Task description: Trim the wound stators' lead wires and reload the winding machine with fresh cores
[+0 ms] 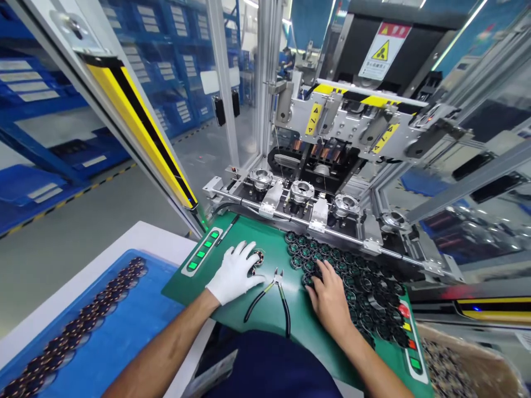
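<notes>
My left hand point(235, 273), in a white glove, is over the green work surface point(265, 232) with its fingers spread. Beside its fingertips lies a small ring-shaped coil part point(258, 257) with copper windings; a second one is partly hidden by the hand. My bare right hand point(332, 298) is at the left edge of a mass of black rings point(344, 265), thumb and bent fingers around one black ring point(307, 278). Between my hands lie diagonal cutters point(277, 282), jaws pointing away from me and black handles apart.
A machine with several round metal fixtures point(302, 190) stands behind the work surface. Button panels point(202, 251) flank it. At left, a blue tray point(124, 309) holds rows of copper-wound rings point(83, 326). A carton point(489, 365) of small parts stands at lower right.
</notes>
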Motion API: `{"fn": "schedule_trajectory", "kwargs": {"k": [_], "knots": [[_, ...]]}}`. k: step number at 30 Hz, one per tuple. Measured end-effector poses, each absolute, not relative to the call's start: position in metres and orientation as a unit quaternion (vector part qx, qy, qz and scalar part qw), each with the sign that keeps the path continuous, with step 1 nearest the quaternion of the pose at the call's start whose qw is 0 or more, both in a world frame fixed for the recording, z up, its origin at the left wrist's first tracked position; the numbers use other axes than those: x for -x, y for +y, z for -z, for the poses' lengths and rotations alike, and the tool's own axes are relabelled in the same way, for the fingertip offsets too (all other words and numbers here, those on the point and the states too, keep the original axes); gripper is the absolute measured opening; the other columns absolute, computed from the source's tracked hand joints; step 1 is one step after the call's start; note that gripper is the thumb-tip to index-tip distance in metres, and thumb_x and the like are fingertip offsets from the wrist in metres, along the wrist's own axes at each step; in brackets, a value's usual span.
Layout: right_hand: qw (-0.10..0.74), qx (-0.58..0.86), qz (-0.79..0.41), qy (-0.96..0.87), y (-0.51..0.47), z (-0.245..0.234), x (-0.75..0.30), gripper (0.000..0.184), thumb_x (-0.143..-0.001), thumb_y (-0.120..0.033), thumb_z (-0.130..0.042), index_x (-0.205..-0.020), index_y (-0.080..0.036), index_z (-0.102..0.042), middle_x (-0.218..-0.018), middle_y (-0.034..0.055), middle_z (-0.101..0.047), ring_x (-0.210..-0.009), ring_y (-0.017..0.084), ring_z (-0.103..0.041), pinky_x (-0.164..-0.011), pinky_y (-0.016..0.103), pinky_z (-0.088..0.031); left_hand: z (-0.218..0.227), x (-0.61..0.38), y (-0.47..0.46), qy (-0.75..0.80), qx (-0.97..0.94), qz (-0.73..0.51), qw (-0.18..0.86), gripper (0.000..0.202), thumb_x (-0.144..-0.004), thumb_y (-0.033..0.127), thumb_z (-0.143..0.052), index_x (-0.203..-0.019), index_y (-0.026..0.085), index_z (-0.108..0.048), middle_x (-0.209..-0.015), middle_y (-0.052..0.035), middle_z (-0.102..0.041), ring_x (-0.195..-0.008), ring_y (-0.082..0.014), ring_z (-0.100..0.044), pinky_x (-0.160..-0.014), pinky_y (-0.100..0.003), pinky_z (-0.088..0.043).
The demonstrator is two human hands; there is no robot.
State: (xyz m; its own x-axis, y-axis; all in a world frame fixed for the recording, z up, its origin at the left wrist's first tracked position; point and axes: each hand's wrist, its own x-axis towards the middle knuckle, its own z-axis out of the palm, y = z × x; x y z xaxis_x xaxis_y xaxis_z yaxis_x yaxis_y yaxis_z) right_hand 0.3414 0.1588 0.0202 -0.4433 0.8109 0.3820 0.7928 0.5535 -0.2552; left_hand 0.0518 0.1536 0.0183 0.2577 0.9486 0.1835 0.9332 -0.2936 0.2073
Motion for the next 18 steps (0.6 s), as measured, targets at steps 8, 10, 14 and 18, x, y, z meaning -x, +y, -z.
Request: {"fn": "schedule_trajectory", "kwargs": {"k": [8, 10, 14, 18], "knots": [[0.308, 0.511, -0.205, -0.776, 0.157, -0.010, -0.335, 0.024, -0.091, -0.024, -0.053, -0.082, -0.013, -0.072, -0.140, 0.0235, -0.052, -0.140, 0.043, -0.037, -0.108, 0.068, -0.031, -0.016, -0.050, 0.131, 0.609, -0.780, -0.144, -0.020, 0.037, -0.086, 0.047, -0.061, -0.113, 0.021, -0.066, -0.138, -0.0138, -0.058, -0.129, -0.0393, -0.049, -0.099, -0.054, -0.044], [0.325, 0.503, -0.268, -0.754, 0.159, -0.024, -0.333, 0.025, -0.091, -0.033, -0.057, -0.086, -0.015, -0.074, -0.140, 0.0208, -0.054, -0.136, 0.039, -0.044, -0.109, 0.063, -0.036, -0.017, -0.047, 0.125, 0.614, -0.765, -0.186, -0.055, 0.048, -0.086, 0.049, -0.061, -0.123, 0.019, -0.061, -0.141, -0.0163, -0.055, -0.132, -0.0403, -0.046, -0.103, -0.057, -0.041], [0.326, 0.467, -0.403, -0.716, 0.168, -0.057, -0.325, 0.036, -0.093, -0.047, -0.055, -0.094, -0.018, -0.075, -0.126, 0.0175, -0.065, -0.105, 0.029, -0.068, -0.081, 0.041, -0.060, -0.007, -0.037, 0.109, 0.643, -0.685, -0.320, -0.124, 0.052, -0.087, 0.043, -0.060, -0.129, 0.014, -0.053, -0.134, -0.0200, -0.059, -0.128, -0.0352, -0.052, -0.102, -0.051, -0.046], [0.307, 0.410, -0.476, -0.715, 0.191, -0.086, -0.302, 0.049, -0.091, -0.057, -0.053, -0.100, -0.014, -0.075, -0.113, 0.0180, -0.072, -0.083, 0.024, -0.073, -0.065, 0.035, -0.062, 0.018, -0.034, 0.092, 0.693, -0.616, -0.359, -0.104, 0.049, -0.093, 0.041, -0.052, -0.132, 0.011, -0.049, -0.128, -0.0202, -0.063, -0.116, -0.0297, -0.063, -0.095, -0.045, -0.055]]}}
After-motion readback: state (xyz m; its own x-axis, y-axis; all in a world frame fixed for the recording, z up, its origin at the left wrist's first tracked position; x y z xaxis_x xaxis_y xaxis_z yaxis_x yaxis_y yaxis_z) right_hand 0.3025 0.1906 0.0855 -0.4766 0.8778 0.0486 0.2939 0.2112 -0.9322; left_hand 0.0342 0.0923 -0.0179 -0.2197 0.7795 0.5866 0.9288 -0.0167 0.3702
